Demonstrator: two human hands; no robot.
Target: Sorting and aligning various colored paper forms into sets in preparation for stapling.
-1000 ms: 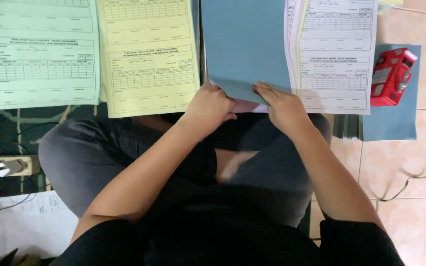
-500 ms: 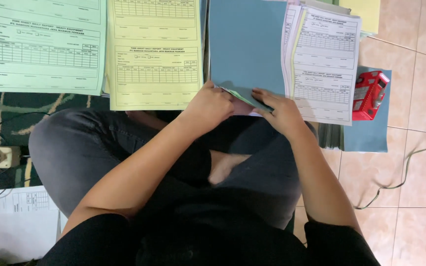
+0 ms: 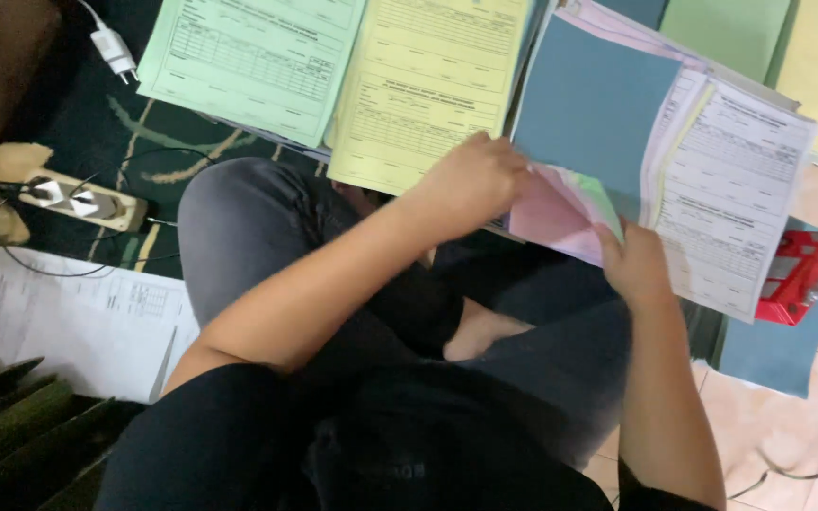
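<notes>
- The stack of printed forms (image 3: 684, 180) under a blue sheet (image 3: 594, 114) sits upper right.
- Left hand (image 3: 471, 185) pinches its lower edge; right hand (image 3: 634, 265) lifts pink sheets (image 3: 546, 218).
- Green forms (image 3: 253, 61) and yellow forms (image 3: 428, 85) lie upper left on dark carpet (image 3: 87, 123); tiled floor (image 3: 807, 407) at right.

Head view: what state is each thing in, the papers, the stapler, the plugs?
Blue sheet: lifted, held by left hand.
Pink sheet: corner curled up by right hand.
Green form: lying flat.
Yellow form: lying flat.
Red stapler: lying on a blue sheet.
Power strip: plugs in.
</notes>
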